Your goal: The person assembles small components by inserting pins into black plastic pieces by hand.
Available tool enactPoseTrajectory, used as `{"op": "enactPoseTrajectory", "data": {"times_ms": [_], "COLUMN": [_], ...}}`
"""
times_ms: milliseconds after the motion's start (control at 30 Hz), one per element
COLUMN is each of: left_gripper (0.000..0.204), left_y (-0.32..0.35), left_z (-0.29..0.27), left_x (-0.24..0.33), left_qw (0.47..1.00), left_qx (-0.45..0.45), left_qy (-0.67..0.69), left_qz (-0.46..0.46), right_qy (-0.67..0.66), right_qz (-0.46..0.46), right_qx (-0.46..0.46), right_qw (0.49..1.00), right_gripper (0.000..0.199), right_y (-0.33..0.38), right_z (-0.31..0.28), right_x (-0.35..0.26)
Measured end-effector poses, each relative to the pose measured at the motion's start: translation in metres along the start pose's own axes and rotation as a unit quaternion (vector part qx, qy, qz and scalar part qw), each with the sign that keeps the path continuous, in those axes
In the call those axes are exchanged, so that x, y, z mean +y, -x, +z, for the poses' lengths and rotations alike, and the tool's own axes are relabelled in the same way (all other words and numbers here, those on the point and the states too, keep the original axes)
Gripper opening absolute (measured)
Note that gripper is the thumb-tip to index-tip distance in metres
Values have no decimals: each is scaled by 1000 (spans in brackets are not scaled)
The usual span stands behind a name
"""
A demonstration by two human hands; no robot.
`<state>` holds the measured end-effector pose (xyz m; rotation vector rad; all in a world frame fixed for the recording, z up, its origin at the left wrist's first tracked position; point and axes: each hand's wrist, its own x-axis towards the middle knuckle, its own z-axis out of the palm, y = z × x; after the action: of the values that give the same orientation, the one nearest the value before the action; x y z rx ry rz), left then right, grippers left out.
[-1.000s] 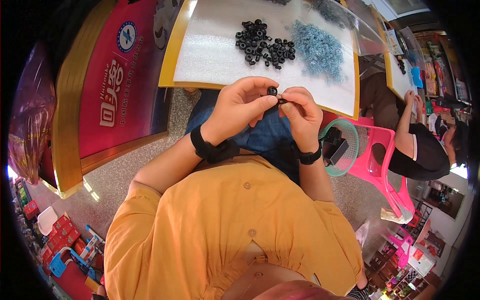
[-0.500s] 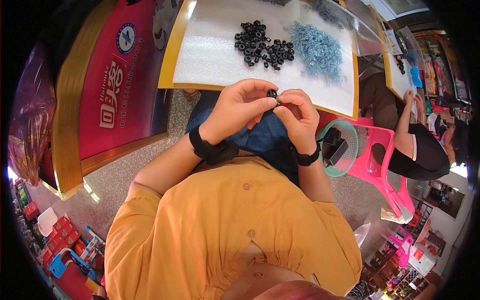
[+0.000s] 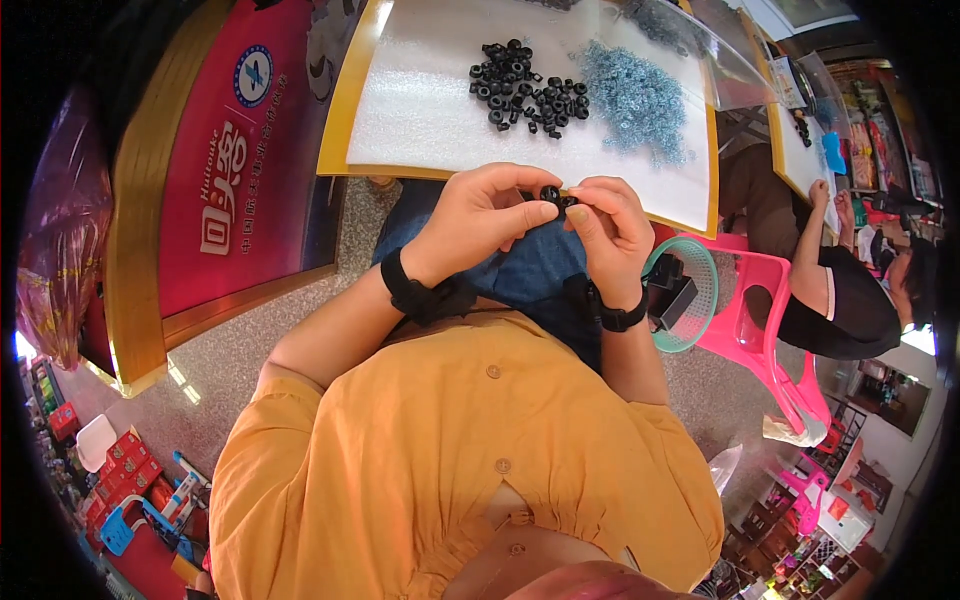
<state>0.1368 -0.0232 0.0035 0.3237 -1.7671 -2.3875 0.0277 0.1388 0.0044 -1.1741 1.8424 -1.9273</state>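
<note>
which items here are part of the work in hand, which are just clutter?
In the work: left hand and right hand pinching a small black part; pile of black parts; heap of silvery parts; white foam mat.

Lying about: green basket; pink stool; red signboard.

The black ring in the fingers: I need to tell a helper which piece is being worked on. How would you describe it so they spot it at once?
Start at the white foam sheet on the yellow-edged table. Just below its near edge, the left hand and right hand meet. The small black ring is pinched between their fingertips, alone, unlike the loose pile of black rings on the sheet.
</note>
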Motion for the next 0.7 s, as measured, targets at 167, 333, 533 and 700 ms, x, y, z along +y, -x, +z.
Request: {"op": "enactPoseTrajectory", "data": {"times_ms": [167,333,533,700], "left_gripper": [27,25,27,26], "left_y": [0,0,0,1], "left_z": [3,3,3,2], "left_x": [-2,-1,2,5], "left_qw": [994,973,942,947], "left_qx": [6,20,29,26], "left_qy": [-83,-171,-241,-230], "left_qz": [72,151,230,224], "right_qy": [13,36,32,46], "right_qz": [6,-8,1,-10], "right_qx": [6,5,10,2], "right_qw": [1000,999,999,999], "right_gripper": [18,16,16,15], "right_y": [1,-1,0,2], "right_z": [0,-1,0,-1], "right_x": [2,2,2,2]}}
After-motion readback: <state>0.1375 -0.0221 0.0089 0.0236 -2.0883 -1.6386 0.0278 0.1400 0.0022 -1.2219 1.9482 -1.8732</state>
